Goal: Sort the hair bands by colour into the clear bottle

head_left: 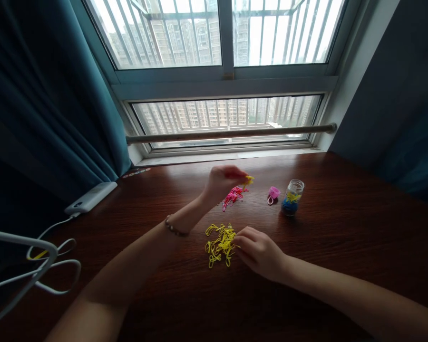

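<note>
My left hand (225, 183) is raised above the table in a pinch, with a few small yellow pins (248, 181) between the fingertips. My right hand (258, 251) touches the right edge of a loose pile of yellow pear-shaped pins (219, 243), its fingertips drawn together on the pins there. Partly behind my left hand lies a heap of pink and red pins (231, 197). To the right, a small clear glass jar (296, 186) stands upright without a lid, with blue pins at the bottom and yellow ones on top.
A pink cap-like piece with a loop (274, 193) lies left of the jar. At the left are a white power strip (91, 197) and looping white cables (50, 259). The brown wooden table (345, 228) reaches to a window with a rail (231, 135); a blue curtain (92, 104) hangs beside it.
</note>
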{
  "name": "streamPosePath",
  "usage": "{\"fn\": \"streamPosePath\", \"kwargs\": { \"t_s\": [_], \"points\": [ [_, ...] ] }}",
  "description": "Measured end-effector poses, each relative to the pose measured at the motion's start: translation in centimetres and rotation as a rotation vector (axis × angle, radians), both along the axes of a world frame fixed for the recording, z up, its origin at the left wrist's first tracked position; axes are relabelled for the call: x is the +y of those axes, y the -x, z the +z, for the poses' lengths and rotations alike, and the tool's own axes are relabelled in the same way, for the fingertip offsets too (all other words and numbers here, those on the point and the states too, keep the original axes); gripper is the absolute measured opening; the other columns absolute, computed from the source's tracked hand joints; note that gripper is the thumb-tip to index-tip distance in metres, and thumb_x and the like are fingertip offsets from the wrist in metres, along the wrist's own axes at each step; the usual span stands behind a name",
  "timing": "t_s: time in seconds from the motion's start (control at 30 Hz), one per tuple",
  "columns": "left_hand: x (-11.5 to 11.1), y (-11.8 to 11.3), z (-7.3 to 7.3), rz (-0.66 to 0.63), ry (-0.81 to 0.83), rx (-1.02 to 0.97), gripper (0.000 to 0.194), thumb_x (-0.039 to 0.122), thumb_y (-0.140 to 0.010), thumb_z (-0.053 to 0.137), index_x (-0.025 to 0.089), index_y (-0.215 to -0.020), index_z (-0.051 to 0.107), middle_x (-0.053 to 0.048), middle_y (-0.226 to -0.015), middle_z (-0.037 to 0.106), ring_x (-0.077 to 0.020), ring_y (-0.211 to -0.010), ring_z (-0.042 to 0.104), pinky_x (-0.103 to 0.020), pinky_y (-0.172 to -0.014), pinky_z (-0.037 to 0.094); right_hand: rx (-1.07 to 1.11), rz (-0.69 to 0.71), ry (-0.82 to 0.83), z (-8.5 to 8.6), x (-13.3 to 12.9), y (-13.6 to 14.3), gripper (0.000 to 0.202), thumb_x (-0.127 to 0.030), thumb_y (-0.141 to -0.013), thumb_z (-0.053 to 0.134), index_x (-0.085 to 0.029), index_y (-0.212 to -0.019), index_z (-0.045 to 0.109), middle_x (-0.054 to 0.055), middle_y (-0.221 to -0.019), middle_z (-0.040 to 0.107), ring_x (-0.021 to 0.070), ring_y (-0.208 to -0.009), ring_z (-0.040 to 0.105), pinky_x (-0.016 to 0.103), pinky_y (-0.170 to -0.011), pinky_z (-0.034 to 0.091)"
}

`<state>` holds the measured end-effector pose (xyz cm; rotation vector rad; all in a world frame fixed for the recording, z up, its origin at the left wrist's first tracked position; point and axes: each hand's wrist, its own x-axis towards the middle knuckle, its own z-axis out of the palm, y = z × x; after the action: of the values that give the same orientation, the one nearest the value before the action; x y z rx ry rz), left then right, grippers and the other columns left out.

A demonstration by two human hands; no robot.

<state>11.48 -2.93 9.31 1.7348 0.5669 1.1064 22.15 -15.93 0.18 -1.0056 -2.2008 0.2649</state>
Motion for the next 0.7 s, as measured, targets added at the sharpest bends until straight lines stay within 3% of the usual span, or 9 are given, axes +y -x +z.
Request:
{"fn": "streamPosePath", "kwargs": {
  "t_s": [0.13,0.3,0.5,0.7],
  "points": [
    [1.7,-7.1,1.8,-0.193,-0.259,-0.056,0.015,0.021,-0.063,0.069,0.008,-0.069,0.064,-0.006,-0.073,0.065,-0.0128,-0.069,0.062,-0.026,-0.067,0.05,-0.095,0.095,-0.096,-1.0,-0.2,-0.1,0.014,-0.015,-0.082,0.043,-0.019,-0.089,0.054,0.006,-0.084,0.059,0.0169,-0.081,0.052,0.031,-0.075,0.045],
    [2.1,-12.6,0.7,-0.328,-0.612,0.066,0.011,0.02,-0.07,0.063,0.009,-0.069,0.065,-0.006,-0.073,0.065,-0.0114,-0.066,0.06,-0.021,-0.061,0.048,-0.101,0.11,-0.124,-1.4,-0.2,-0.2,0.011,-0.014,-0.081,0.045,-0.018,-0.088,0.053,0.005,-0.083,0.059,0.0149,-0.079,0.052,0.028,-0.076,0.044],
    [1.9,-13.9,-1.7,-0.244,-0.792,0.109,0.013,0.021,-0.077,0.056,0.012,-0.073,0.063,-0.006,-0.076,0.064,-0.01,-0.067,0.058,-0.02,-0.062,0.046,-0.123,0.11,-0.166,-1.6,0.0,-0.2,0.011,-0.016,-0.081,0.045,-0.016,-0.087,0.054,0.005,-0.083,0.059,0.0148,-0.079,0.051,0.027,-0.077,0.044],
    [1.7,-13.3,-2.9,-0.231,-0.838,0.158,0.016,0.023,-0.081,0.051,0.013,-0.075,0.061,-0.006,-0.08,0.062,-0.0102,-0.072,0.057,-0.02,-0.066,0.045,-0.153,0.102,-0.193,-1.6,0.2,-0.3,0.011,-0.016,-0.081,0.044,-0.016,-0.085,0.054,0.005,-0.08,0.058,0.0146,-0.077,0.051,0.026,-0.078,0.043]
  ]
}}
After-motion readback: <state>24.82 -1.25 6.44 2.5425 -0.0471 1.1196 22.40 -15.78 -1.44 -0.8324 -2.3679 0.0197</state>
